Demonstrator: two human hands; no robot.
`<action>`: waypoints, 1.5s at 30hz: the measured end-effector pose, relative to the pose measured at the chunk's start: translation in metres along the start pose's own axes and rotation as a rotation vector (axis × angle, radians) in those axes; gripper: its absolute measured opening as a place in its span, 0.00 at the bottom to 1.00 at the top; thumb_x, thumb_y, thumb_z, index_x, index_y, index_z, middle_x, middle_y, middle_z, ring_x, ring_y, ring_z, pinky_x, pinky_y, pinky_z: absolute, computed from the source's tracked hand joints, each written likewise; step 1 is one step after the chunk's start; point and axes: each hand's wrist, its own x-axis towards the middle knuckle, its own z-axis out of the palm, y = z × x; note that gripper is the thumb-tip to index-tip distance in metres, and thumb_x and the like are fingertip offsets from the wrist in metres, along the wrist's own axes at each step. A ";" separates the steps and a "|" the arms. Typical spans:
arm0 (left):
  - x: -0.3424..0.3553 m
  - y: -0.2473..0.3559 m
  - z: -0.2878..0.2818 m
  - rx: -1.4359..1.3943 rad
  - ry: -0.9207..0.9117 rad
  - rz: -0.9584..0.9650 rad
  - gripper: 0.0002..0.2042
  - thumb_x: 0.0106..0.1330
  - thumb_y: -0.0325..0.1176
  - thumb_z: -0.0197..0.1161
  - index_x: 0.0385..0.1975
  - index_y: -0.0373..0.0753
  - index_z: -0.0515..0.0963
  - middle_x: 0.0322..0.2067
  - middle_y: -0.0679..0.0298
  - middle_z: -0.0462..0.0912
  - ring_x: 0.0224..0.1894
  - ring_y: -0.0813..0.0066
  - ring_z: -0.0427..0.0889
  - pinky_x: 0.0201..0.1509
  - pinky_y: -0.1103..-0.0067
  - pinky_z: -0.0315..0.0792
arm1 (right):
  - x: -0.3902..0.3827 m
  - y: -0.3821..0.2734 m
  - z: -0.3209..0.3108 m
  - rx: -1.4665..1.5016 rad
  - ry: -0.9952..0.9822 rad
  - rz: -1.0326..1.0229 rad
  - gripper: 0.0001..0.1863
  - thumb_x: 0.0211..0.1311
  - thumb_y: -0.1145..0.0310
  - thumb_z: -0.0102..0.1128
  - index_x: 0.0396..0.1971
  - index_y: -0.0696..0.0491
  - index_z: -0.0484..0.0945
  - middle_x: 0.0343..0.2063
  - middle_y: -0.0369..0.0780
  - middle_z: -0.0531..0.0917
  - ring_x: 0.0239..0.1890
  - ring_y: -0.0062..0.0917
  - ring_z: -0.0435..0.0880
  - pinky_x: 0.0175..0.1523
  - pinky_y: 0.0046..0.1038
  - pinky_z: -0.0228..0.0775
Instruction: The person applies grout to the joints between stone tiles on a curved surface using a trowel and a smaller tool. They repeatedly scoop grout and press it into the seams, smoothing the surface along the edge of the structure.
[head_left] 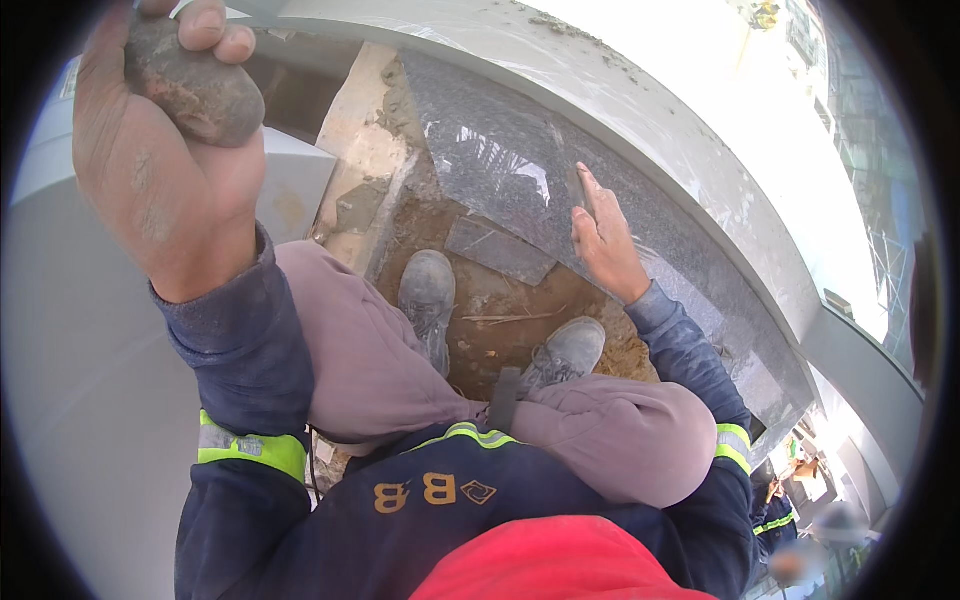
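Note:
Raised at the upper left, my left hand is closed around a rounded, dark grey-brown lump that looks like a stone. Dried pale dust marks the wrist. My right hand reaches over a polished dark grey speckled stone slab, its fingers stretched out and the fingertips at or just above the surface. A thin dark line shows beside the index finger, and I cannot tell whether it is an object or shadow. The slab mirrors bright light near its middle.
Between my dusty boots lies bare brown soil with a thin stick. A loose grey slab piece rests against the large slab. A pale curved ledge runs behind it. Another person's dark sleeve shows at the lower right.

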 end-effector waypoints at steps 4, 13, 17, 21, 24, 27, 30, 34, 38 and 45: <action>-0.010 0.002 0.007 -0.064 -0.004 -0.011 0.10 0.78 0.30 0.53 0.52 0.31 0.66 0.36 0.60 0.69 0.32 0.73 0.67 0.35 0.76 0.66 | 0.026 0.006 0.072 -0.104 0.065 -0.066 0.33 0.73 0.68 0.52 0.75 0.57 0.58 0.41 0.49 0.69 0.41 0.34 0.72 0.51 0.33 0.70; -0.016 0.013 -0.014 -0.064 -0.030 -0.135 0.13 0.79 0.33 0.53 0.54 0.31 0.67 0.40 0.61 0.72 0.33 0.75 0.68 0.34 0.78 0.66 | 0.082 0.003 0.127 -0.035 0.147 -0.001 0.32 0.74 0.68 0.52 0.74 0.60 0.59 0.45 0.55 0.67 0.42 0.41 0.73 0.52 0.36 0.73; -0.012 0.009 -0.008 -0.049 -0.001 -0.132 0.16 0.79 0.29 0.51 0.58 0.27 0.61 0.35 0.63 0.66 0.31 0.77 0.69 0.32 0.79 0.67 | 0.089 0.000 0.131 -0.007 0.176 -0.004 0.33 0.74 0.66 0.53 0.75 0.59 0.59 0.44 0.52 0.67 0.44 0.37 0.70 0.56 0.35 0.68; -0.007 0.002 -0.014 -0.109 -0.065 -0.184 0.16 0.79 0.29 0.50 0.59 0.27 0.60 0.35 0.63 0.66 0.30 0.77 0.69 0.32 0.78 0.68 | 0.096 -0.001 0.132 -0.028 0.173 0.034 0.33 0.74 0.66 0.54 0.75 0.60 0.59 0.44 0.53 0.68 0.44 0.39 0.70 0.55 0.35 0.69; -0.006 0.001 -0.012 -0.143 -0.067 -0.213 0.16 0.78 0.28 0.51 0.59 0.27 0.59 0.35 0.62 0.65 0.30 0.77 0.69 0.31 0.78 0.68 | 0.100 0.001 0.138 -0.036 0.173 0.064 0.34 0.74 0.66 0.55 0.74 0.61 0.58 0.45 0.54 0.68 0.44 0.40 0.71 0.54 0.35 0.70; -0.005 -0.002 -0.011 -0.197 -0.073 -0.242 0.16 0.78 0.28 0.51 0.58 0.26 0.59 0.35 0.62 0.65 0.30 0.76 0.69 0.30 0.78 0.69 | 0.103 -0.005 0.138 -0.053 0.147 0.118 0.34 0.74 0.66 0.54 0.75 0.62 0.57 0.46 0.56 0.68 0.42 0.43 0.75 0.52 0.37 0.73; -0.004 -0.005 -0.007 -0.229 -0.078 -0.269 0.17 0.77 0.27 0.52 0.58 0.26 0.59 0.35 0.62 0.66 0.29 0.76 0.70 0.30 0.79 0.70 | 0.111 -0.010 0.131 -0.084 0.066 0.146 0.35 0.73 0.66 0.53 0.74 0.62 0.56 0.39 0.56 0.73 0.35 0.46 0.81 0.49 0.41 0.76; -0.002 -0.008 -0.005 -0.223 -0.086 -0.281 0.17 0.78 0.28 0.50 0.59 0.24 0.59 0.36 0.62 0.66 0.30 0.76 0.70 0.30 0.78 0.71 | 0.120 -0.012 0.117 -0.095 -0.009 0.128 0.35 0.71 0.64 0.55 0.73 0.63 0.58 0.17 0.50 0.78 0.24 0.43 0.83 0.42 0.43 0.76; -0.004 -0.010 0.000 -0.198 -0.089 -0.275 0.18 0.79 0.28 0.48 0.61 0.23 0.59 0.36 0.61 0.66 0.30 0.75 0.70 0.29 0.78 0.70 | 0.120 -0.020 0.100 -0.137 -0.015 0.118 0.35 0.70 0.63 0.54 0.72 0.63 0.60 0.14 0.50 0.78 0.21 0.45 0.83 0.38 0.46 0.75; -0.006 -0.006 0.002 -0.201 -0.134 -0.298 0.18 0.81 0.34 0.46 0.60 0.26 0.59 0.37 0.63 0.67 0.31 0.76 0.68 0.32 0.77 0.68 | 0.097 -0.018 0.104 -0.144 0.009 0.084 0.35 0.72 0.61 0.51 0.75 0.59 0.57 0.21 0.52 0.82 0.26 0.48 0.84 0.39 0.48 0.76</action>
